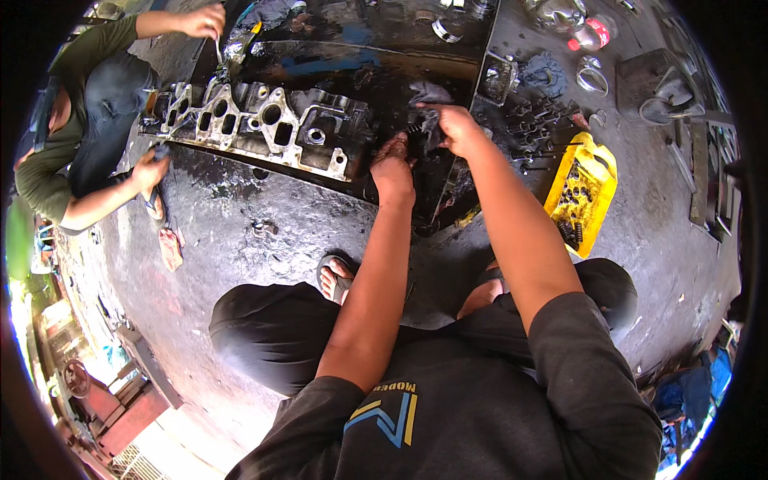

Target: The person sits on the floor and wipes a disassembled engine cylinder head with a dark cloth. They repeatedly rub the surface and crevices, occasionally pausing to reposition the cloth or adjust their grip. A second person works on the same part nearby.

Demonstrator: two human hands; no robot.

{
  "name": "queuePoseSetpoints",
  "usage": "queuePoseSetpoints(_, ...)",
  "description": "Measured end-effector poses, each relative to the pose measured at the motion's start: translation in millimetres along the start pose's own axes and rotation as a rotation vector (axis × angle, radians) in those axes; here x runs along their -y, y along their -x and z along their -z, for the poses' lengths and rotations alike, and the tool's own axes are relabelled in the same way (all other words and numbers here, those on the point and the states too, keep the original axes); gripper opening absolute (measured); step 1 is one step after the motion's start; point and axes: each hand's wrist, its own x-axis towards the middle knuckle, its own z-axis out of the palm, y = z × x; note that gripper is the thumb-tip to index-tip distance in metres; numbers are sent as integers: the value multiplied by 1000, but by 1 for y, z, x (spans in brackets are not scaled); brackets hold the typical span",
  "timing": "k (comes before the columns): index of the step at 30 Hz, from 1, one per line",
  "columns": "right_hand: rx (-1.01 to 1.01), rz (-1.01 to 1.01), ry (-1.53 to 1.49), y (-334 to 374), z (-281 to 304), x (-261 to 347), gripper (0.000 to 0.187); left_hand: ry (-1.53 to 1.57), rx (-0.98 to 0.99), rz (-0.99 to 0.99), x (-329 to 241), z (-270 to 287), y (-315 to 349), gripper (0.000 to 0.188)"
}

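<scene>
Over a blackened, oily metal tray, my right hand [458,130] is closed on a dark grey rag [429,122]. Just left of it my left hand [393,166] has its fingers closed around a small dark ridged part that looks like a coil spring [414,128]. The rag hangs against this part, and the fingertips are partly hidden. An engine cylinder head [272,128], with pale ports and a greasy body, lies to the left of my left hand.
At the left a crouching co-worker [80,136] reaches over the cylinder head with a brush-like tool. A yellow cut-open jug [596,204] with several springs stands at right. Behind it lie valve-train parts [536,128], a blue-grey rag [544,76] and a plastic bottle [592,34].
</scene>
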Motion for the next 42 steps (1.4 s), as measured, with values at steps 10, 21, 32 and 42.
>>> queuePoseSetpoints(10,-55,454,857,-2,1,-16,31,211,-92,417,-2,-11,1,28)
queuePoseSetpoints(21,-128,11,781,-14,-11,-3,87,-169,-166,-373,13,-4,12,15)
queuePoseSetpoints(32,327,359,1136,24,-1,106,29,335,146,219,-32,-42,7,20)
queuePoseSetpoints(42,-648,474,1712,96,228,206,35,-138,58,166,-1,-13,5,19)
